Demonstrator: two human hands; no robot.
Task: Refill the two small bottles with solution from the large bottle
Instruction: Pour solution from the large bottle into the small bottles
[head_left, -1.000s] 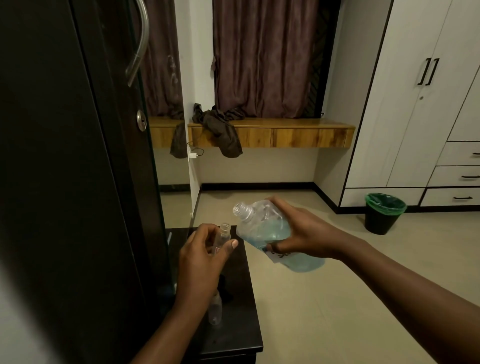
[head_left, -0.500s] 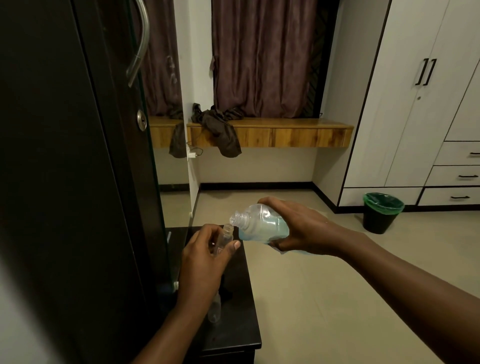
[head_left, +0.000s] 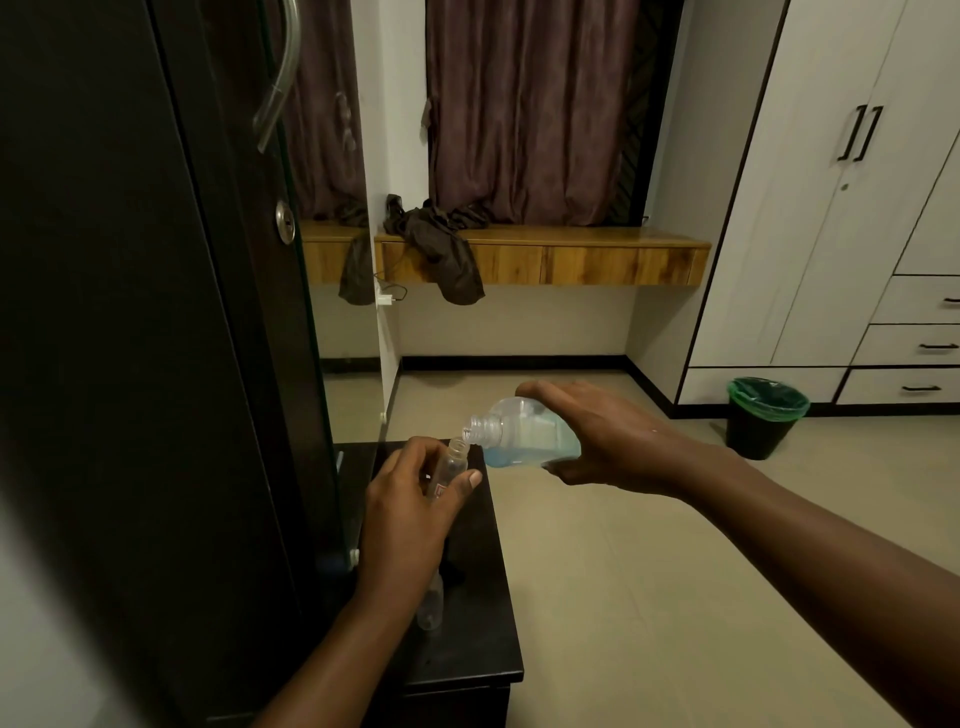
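My right hand (head_left: 618, 441) grips the large clear bottle (head_left: 524, 434) of blue solution, tipped almost flat with its open threaded neck pointing left. The neck sits right above the mouth of a small clear bottle (head_left: 453, 460), which my left hand (head_left: 410, 506) holds upright over the dark side table (head_left: 478, 639). Blue liquid pools along the large bottle's lower side. A second small clear bottle (head_left: 431, 605) stands on the table below my left wrist, partly hidden by it.
A dark wardrobe door (head_left: 156, 312) with a metal handle stands close on the left. A wooden ledge (head_left: 545, 254) with dark cloth runs along the far wall. A green-lined bin (head_left: 763, 418) sits by the white cabinets at right. Tiled floor lies between.
My right hand has tipped the large bottle further down and moved its neck left onto the small bottle's mouth. My left hand has stayed nearly still.
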